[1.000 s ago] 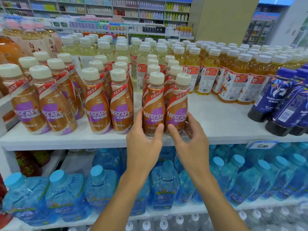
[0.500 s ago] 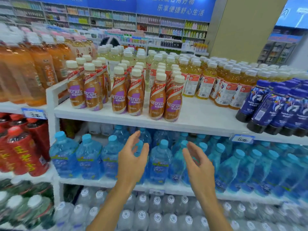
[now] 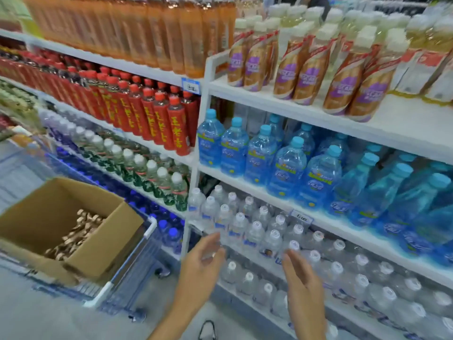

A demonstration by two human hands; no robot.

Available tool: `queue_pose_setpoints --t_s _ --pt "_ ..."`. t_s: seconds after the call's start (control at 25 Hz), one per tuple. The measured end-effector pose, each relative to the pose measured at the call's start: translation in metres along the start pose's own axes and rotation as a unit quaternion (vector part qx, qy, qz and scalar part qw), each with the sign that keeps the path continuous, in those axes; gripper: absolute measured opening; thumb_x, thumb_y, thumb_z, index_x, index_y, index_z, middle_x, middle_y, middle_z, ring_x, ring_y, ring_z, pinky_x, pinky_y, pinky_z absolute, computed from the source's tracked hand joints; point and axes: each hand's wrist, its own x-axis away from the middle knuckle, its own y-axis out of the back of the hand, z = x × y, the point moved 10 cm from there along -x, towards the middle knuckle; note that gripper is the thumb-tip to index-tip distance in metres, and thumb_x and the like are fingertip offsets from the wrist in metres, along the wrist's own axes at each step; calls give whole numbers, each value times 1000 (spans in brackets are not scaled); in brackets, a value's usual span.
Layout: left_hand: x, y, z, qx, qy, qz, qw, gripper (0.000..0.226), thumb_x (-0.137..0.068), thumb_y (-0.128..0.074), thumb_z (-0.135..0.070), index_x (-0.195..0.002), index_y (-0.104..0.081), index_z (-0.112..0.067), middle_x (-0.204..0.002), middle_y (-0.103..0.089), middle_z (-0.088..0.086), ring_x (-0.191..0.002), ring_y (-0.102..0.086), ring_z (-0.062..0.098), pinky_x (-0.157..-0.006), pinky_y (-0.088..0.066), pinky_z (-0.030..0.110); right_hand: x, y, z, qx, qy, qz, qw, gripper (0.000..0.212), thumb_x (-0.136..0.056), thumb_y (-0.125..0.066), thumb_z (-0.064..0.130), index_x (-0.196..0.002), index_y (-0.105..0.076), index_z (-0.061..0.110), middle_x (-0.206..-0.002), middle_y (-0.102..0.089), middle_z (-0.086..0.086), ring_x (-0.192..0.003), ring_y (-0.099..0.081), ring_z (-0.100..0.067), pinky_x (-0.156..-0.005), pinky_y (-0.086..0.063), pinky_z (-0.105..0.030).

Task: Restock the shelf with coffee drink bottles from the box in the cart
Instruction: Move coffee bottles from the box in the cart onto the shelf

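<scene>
My left hand (image 3: 201, 263) and right hand (image 3: 302, 282) are empty and loose, so I should reach into the box (image 3: 44, 212) for coffee bottles (image 3: 78, 231).

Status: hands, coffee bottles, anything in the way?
Left hand, right hand open, empty. Coffee bottles stand on shelf; more in box in cart. Path to box looks clear.

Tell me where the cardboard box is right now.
In the head view the cardboard box sits open at lower left, inside the blue cart, left of the left hand.
</scene>
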Motion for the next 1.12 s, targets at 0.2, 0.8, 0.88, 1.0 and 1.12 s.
queue_pose_setpoints --t_s 0.2,0.8,0.88,1.0,1.12 --pt "54 102 62 43 82 -111 989 29 -94 -66 -5 -118 -69 -21 -116 -72 -13 -106 -66 -7 -81 -48 6 37 -94 -39 9 -49 87 995 14 -93 -70 17 -106 -75 18 -103 -73 12 -99 -64 0 -81 -44 -16" --pt "44 398 155 94 159 -315 931 23 -93 -67 -4 -114 -72 -14 -108 -74 -8 -90 -65 -16 -72 -46 0 72 -415 -78 148 -79 251 953 14 -92 -71 7 -101 -75 17 -104 -77 -3 -79 -65 18 -78 -49 -3" --pt "28 429 158 94 170 -303 933 24 -97 -63 -11 -118 -69 -21 -116 -70 -13 -93 -61 -21 -74 -45 -1 76 -452 -79 171 -86 277 942 15 -93 -71 13 -104 -75 22 -108 -77 1 -89 -66 13 -84 -48 -12" --pt "5 467 168 92 188 -299 931 24 -98 -64 -18 -117 -68 -33 -114 -69 -25 -100 -60 -17 -78 -45 0 79 -498 -67 195 -91 289 933 14 -94 -69 25 -107 -74 29 -109 -74 16 -105 -64 8 -87 -45 -20" --pt "-19 490 176 80 196 -294 932 26 -98 -64 -19 -118 -68 -36 -113 -69 -27 -105 -61 -13 -88 -45 6 77 -542 -47 244 -73 330 909 20 -98 -62 39 -117 -68 35 -115 -66 26 -109 -58 10 -86 -44 -17"
